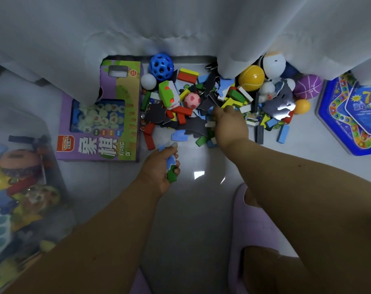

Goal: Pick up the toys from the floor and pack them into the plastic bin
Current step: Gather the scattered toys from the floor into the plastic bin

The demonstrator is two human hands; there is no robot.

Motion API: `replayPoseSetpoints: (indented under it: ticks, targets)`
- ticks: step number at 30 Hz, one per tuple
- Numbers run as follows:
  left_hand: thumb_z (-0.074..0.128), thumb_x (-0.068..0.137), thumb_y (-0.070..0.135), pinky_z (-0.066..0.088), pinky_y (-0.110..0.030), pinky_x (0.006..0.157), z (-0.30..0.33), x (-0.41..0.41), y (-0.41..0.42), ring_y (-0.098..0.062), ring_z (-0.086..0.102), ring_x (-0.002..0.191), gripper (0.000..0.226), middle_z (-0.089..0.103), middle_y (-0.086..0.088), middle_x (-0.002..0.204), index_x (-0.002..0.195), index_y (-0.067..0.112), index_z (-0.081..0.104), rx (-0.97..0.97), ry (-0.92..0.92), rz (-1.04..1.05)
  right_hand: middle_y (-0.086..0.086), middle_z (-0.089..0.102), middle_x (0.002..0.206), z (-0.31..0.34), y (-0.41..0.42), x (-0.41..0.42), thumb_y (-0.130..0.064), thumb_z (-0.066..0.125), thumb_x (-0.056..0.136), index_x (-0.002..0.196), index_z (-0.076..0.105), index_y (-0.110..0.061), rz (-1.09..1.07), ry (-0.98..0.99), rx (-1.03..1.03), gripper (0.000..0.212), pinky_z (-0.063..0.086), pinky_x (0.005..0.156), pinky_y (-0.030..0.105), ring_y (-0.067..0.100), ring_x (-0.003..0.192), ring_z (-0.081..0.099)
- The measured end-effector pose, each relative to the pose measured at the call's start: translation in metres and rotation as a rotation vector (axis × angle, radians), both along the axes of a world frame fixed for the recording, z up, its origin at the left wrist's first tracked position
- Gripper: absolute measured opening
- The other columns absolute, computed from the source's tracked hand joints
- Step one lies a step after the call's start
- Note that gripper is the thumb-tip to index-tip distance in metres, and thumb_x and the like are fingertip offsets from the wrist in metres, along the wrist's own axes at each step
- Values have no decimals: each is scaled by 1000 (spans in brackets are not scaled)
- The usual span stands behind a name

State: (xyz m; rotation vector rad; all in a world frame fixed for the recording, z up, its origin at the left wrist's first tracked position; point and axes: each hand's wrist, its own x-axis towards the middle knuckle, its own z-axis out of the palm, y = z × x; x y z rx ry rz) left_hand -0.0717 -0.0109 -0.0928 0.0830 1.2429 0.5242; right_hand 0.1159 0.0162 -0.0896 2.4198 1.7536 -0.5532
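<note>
**Both hands in the toy pile, bin waiting at the left**

Head view: the left hand [161,168] has its fingers curled round a small clutch of pieces, a green block [172,176] and a pale blue foam piece [170,161] showing between fingers and thumb. The right hand [230,124] reaches into the heap of blocks and puzzle pieces [201,115], fingers bent down among them; they seem to be closing on pieces, but what they hold, if anything, is covered by the back of the hand, so I cannot tell. Beyond its fingertips lie a pink ball [192,100], a yellow ball [251,78] and a blue holed ball [160,66]. The plastic bin [53,158] stands well left of the left hand, already holding toys.

Risks, as I judge them: the left hand's load is loose and mixed, so a piece could slip out on the way to the bin. A raking grab by the right hand could set the balls rolling under the curtain [227,39].

The curtain covers the far edge of the pile, and the bin's contents are blurred through its cloudy wall. The frame cuts off the bin at the left.
</note>
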Motion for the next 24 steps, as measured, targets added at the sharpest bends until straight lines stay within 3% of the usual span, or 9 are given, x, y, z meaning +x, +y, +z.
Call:
replayPoseSetpoints:
  ticks: [5,14,17,19,24]
  targets:
    - [54,94,17,33,-13,37,-1,1,2,-4,44,40,18,42,3,68,76,17,50,6,12,-2,23,45,125,4,9,3,-1,46,90,139,40,-13,130,20,-52,51,42,85,40,40,109,49]
    - [54,94,17,34,-13,37,0,2,3,-4,45,40,17,43,3,67,77,17,50,6,13,0,22,40,129,0,-2,4,5,43,88,132,45,-8,22,148,-69,46,42,87,37,37,110,49]
    - [55,93,17,34,-13,37,1,3,3,-4,45,40,16,43,2,67,77,17,50,0,11,1,18,46,125,1,2,8,-4,43,91,120,54,-8,-68,256,-48,31,35,80,26,31,105,50]
    - [55,93,17,34,-13,37,2,3,2,-4,44,40,17,43,2,67,77,17,50,-3,11,-4,18,47,120,2,2,10,-2,44,90,113,57,-5,-137,348,-39,26,31,72,21,26,91,48]
    - [53,94,16,35,-13,37,6,5,0,-5,45,38,17,42,2,67,77,14,52,-18,23,-18,19,55,107,1,-2,13,2,49,84,105,58,-5,-200,414,-2,23,31,66,25,33,88,54]
